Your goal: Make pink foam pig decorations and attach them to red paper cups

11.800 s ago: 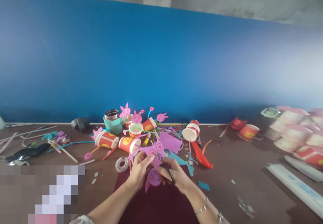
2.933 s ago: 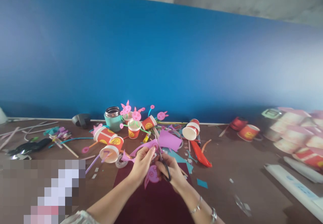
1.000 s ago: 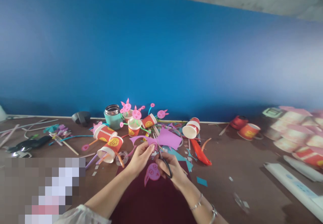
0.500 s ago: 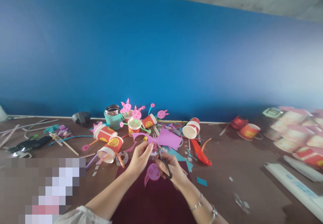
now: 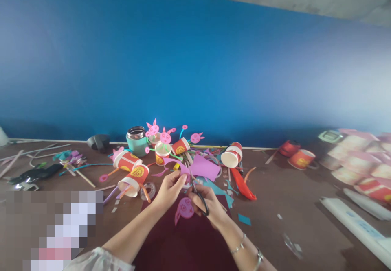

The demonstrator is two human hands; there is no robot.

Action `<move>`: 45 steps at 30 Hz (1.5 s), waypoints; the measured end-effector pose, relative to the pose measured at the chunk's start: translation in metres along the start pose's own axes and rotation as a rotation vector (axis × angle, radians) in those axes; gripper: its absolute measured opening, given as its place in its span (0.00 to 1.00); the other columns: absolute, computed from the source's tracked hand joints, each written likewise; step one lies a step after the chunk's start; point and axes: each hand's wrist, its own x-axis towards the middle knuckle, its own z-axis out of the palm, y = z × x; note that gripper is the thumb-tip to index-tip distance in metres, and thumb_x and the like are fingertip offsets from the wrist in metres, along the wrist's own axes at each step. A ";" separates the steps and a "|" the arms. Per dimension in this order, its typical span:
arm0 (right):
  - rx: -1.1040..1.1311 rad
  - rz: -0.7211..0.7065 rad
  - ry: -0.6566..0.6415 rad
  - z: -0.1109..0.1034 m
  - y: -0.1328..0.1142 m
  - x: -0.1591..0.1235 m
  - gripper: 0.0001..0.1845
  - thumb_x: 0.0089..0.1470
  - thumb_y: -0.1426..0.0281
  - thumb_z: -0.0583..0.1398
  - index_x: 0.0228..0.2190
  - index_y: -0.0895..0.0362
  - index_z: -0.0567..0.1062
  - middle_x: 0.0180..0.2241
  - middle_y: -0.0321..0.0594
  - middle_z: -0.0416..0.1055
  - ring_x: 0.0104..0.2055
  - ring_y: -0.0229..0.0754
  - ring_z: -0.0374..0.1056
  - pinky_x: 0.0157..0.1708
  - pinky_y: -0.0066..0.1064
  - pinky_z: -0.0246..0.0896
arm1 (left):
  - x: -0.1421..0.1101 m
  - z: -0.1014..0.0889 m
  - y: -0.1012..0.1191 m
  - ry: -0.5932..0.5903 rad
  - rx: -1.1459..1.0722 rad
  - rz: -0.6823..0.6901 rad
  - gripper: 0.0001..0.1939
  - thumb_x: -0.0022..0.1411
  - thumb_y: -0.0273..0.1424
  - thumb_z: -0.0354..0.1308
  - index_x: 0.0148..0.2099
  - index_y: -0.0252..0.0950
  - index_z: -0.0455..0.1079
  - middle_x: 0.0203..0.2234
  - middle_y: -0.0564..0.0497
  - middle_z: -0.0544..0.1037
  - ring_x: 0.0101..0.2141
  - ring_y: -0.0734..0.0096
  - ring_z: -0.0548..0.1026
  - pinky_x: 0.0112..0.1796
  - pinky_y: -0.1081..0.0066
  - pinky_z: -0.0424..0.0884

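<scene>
My left hand (image 5: 170, 187) pinches a curved piece of purple paper (image 5: 176, 166), whose thin cut strip curls off to the left. In my right hand (image 5: 209, 203) are black-handled scissors (image 5: 200, 202), fingers through the loops. Their blades reach up to the paper beside my left fingertips; whether they are parted I cannot make out. Below the hands lies a pink paper animal head (image 5: 185, 208) with a drawn face and an ear, on a dark maroon sheet (image 5: 183, 246). A larger purple paper piece (image 5: 205, 168) rests just beyond the scissors.
Red paper cups (image 5: 134, 178), some with straws, lie left of the hands near a tape roll (image 5: 148, 191). Behind them stands a teal flask (image 5: 137, 141). Right are a red plastic wrapper (image 5: 242, 184), blue paper scraps (image 5: 244, 219), stacked cups (image 5: 354, 157) and a white bar-shaped object (image 5: 354, 228).
Both hands keep working at the purple paper, and its strip has turned and curled. Since the earlier frames, a cup with straws has shifted left, and the drawn circles are no longer plainly visible.
</scene>
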 end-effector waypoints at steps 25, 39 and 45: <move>-0.027 -0.003 0.021 0.002 -0.004 0.000 0.20 0.42 0.55 0.66 0.26 0.59 0.70 0.12 0.26 0.58 0.12 0.28 0.51 0.12 0.21 0.44 | -0.003 0.002 -0.008 -0.104 -0.091 -0.082 0.19 0.57 0.45 0.56 0.27 0.32 0.65 0.20 0.55 0.62 0.23 0.78 0.59 0.26 0.75 0.58; -0.007 0.001 0.005 0.001 -0.003 0.000 0.22 0.41 0.53 0.66 0.27 0.59 0.70 0.12 0.26 0.58 0.11 0.27 0.50 0.11 0.21 0.43 | -0.005 0.005 -0.002 -0.009 -0.091 -0.051 0.21 0.55 0.46 0.57 0.24 0.33 0.64 0.18 0.57 0.62 0.22 0.79 0.59 0.24 0.77 0.57; -0.061 0.029 0.004 -0.002 -0.003 -0.001 0.22 0.41 0.54 0.66 0.28 0.60 0.71 0.13 0.28 0.62 0.13 0.29 0.55 0.14 0.21 0.50 | -0.003 0.000 -0.004 -0.127 -0.048 -0.029 0.19 0.58 0.44 0.55 0.25 0.33 0.63 0.19 0.56 0.61 0.23 0.77 0.58 0.26 0.75 0.57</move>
